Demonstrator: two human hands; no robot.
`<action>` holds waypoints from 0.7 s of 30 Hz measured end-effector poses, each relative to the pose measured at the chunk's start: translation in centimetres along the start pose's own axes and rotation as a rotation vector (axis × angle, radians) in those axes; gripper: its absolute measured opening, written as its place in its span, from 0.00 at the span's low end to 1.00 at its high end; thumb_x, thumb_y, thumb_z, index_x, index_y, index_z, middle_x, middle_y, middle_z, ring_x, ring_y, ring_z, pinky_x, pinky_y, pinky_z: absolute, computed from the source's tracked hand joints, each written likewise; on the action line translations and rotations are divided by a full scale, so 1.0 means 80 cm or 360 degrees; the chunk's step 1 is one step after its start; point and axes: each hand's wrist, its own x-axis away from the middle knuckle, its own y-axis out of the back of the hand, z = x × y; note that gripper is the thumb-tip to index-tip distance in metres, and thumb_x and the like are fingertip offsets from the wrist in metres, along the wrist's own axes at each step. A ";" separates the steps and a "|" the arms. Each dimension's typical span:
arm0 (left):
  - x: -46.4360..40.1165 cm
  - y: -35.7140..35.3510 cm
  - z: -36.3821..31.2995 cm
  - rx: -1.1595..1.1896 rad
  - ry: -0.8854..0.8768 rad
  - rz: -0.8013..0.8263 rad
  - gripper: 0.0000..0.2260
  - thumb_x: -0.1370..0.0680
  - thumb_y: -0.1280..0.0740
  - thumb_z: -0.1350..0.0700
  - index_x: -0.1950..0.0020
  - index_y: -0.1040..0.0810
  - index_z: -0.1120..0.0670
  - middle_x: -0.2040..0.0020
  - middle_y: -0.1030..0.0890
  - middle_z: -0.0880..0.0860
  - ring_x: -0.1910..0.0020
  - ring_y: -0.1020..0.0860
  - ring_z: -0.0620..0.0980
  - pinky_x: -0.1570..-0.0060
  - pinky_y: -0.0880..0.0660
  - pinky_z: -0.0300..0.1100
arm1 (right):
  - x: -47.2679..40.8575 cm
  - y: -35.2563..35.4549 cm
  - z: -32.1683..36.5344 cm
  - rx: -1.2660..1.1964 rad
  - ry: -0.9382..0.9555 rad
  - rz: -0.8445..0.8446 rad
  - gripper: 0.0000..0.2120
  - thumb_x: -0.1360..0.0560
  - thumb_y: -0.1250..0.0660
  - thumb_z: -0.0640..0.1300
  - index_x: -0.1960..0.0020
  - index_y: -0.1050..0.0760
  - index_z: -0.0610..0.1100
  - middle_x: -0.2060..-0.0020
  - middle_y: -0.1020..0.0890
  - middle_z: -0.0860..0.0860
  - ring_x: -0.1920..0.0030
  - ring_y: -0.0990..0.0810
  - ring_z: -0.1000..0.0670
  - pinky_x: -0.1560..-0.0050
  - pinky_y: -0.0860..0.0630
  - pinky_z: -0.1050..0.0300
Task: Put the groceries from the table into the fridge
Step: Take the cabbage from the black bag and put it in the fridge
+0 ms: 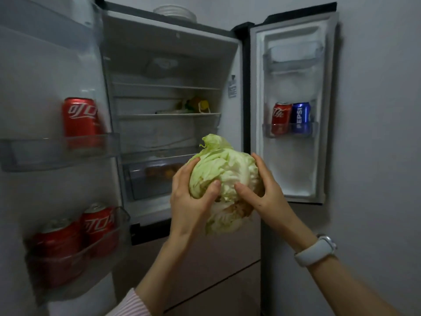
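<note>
Red cans occupy the left door's bins: one upright can (80,123) with white Chinese lettering stands at the inner end of the middle bin (59,151), and two more red cans (76,236), likewise lettered, stand tilted side by side in the lower bin (75,265).

White plates (175,12) rest on the fridge's top edge. Inside the fridge (168,53), the middle shelf (168,114) carries a blurred group of green and yellow items (196,104) near its right end. Below, the clear drawer (145,183) holds orange items, too blurred to identify.

The cabbage (225,179) is held in the air in front of the open compartment, level with the drawer and partly hiding its right end. Its long axis runs roughly vertical; a loose leaf tip points up toward the shelves and the browned base faces down toward the camera.

The left hand (193,199) grips the cabbage's left side, fingers curled round it and thumb pressed on the front. The right hand (262,188) grips the right side the same way. A white watch band (315,250) circles the right wrist; a pink striped sleeve (133,304) covers the left forearm.

On the right door, the lower bin (289,131) holds a red can (281,118) touching a blue can (301,117) marked "PEPSI". A small label (232,87) on the fridge's right inner wall is unreadable.
</note>
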 end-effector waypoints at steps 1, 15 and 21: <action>-0.018 -0.017 0.015 0.0005 0.0010 0.0008 0.25 0.39 0.37 0.36 0.42 0.34 0.31 0.38 0.31 0.45 0.41 0.29 0.43 0.43 0.30 0.40 | -0.021 0.008 -0.017 0.0019 0.0002 0.0003 0.43 0.36 0.33 0.61 0.27 0.47 0.53 0.30 0.38 0.54 0.33 0.34 0.56 0.41 0.31 0.66; -0.211 -0.153 0.194 -0.0218 0.0030 -0.0328 0.26 0.39 0.36 0.37 0.41 0.31 0.34 0.39 0.29 0.45 0.42 0.27 0.45 0.41 0.27 0.52 | -0.285 0.026 -0.225 -0.0177 0.0117 0.0276 0.39 0.33 0.32 0.54 0.27 0.47 0.52 0.30 0.36 0.53 0.33 0.34 0.54 0.38 0.32 0.61; -0.288 -0.150 0.248 -0.0397 -0.0076 -0.0340 0.26 0.38 0.36 0.37 0.41 0.32 0.34 0.38 0.30 0.45 0.40 0.28 0.45 0.39 0.29 0.48 | -0.372 -0.012 -0.279 -0.0311 0.0177 0.0311 0.39 0.32 0.30 0.55 0.28 0.46 0.54 0.31 0.36 0.53 0.32 0.34 0.53 0.33 0.32 0.52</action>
